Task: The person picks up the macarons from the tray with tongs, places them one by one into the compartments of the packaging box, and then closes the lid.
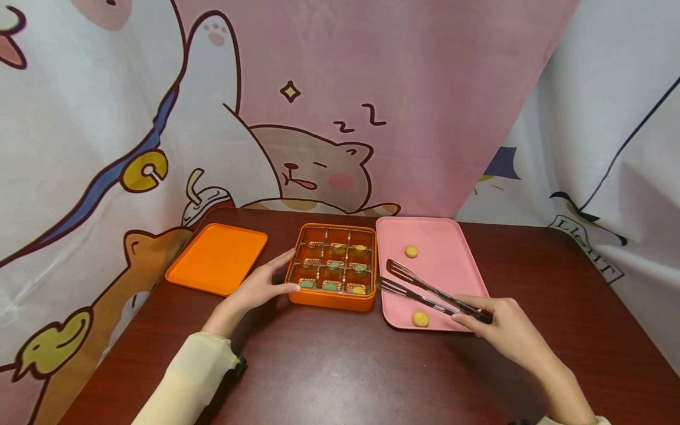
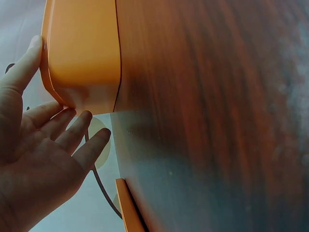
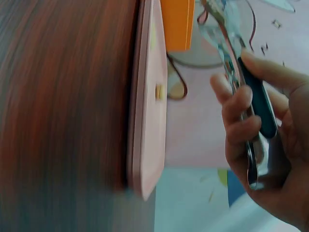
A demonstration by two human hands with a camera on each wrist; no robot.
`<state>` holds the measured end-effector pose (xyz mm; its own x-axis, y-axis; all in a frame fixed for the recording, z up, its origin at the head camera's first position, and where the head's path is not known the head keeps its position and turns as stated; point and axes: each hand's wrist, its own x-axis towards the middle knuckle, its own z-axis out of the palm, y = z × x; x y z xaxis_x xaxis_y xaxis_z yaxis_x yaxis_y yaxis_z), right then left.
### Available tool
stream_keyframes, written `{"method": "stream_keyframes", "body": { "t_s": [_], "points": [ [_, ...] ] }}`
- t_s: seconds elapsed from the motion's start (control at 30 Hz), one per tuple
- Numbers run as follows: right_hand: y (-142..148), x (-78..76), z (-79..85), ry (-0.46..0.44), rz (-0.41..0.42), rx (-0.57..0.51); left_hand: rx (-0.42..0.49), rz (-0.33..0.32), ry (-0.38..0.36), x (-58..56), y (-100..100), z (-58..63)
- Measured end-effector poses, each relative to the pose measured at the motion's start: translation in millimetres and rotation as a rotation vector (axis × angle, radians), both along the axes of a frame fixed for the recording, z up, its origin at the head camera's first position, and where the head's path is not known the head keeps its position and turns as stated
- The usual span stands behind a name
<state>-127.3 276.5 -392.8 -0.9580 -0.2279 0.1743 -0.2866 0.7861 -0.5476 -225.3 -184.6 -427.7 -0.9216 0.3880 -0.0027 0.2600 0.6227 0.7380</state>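
My left hand (image 1: 260, 287) rests against the left side of an orange box (image 1: 332, 300), its thumb at the front corner of the rim and its fingers fairly straight. A clear insert divides the box into several compartments. Green and yellow round pieces (image 1: 359, 290) lie in most of these; the back left one shows none. With my right hand (image 1: 507, 330) I grip a pair of metal tongs with dark handles (image 1: 425, 292), held over the pink tray (image 1: 451, 248). The tong tips are spread apart near the box's right side, with nothing between them.
On the pink tray lie two yellow round pieces, one toward the back (image 1: 411, 251) and one at the front edge (image 1: 420, 319). A flat orange lid (image 1: 218, 257) lies on the dark wooden table (image 1: 319, 366), left of the box. A cartoon-print curtain (image 1: 425, 118) hangs behind.
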Motion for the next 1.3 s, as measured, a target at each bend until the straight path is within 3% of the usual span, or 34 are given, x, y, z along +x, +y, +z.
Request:
{"method": "stream_keyframes", "body": {
  "t_s": [0.23,0.4,0.7,0.83,1.0,1.3],
  "points": [
    [35,12.1,-2.6,-0.032,0.012,0.022,0.005,0.001,-0.002,-1.0,0,-0.6],
    [52,17.9,-5.5,-0.105,-0.013,0.042,0.001,0.002,-0.002,-1.2,1,-0.3],
    [73,20.7,-13.9,-0.175,0.055,0.04,0.002,-0.001,0.002,-1.4,1,0.5],
    [74,18.8,-15.9,-0.213,0.028,0.081,0.009,-0.002,0.001,-1.1,1,0.5],
    [74,16.5,-18.7,-0.182,-0.015,0.123,0.006,0.0,-0.004,-0.7,0,-0.2],
    [77,14.0,-24.9,-0.051,-0.001,0.12,0.012,0.008,-0.017,-0.1,1,0.9]
  ]
}}
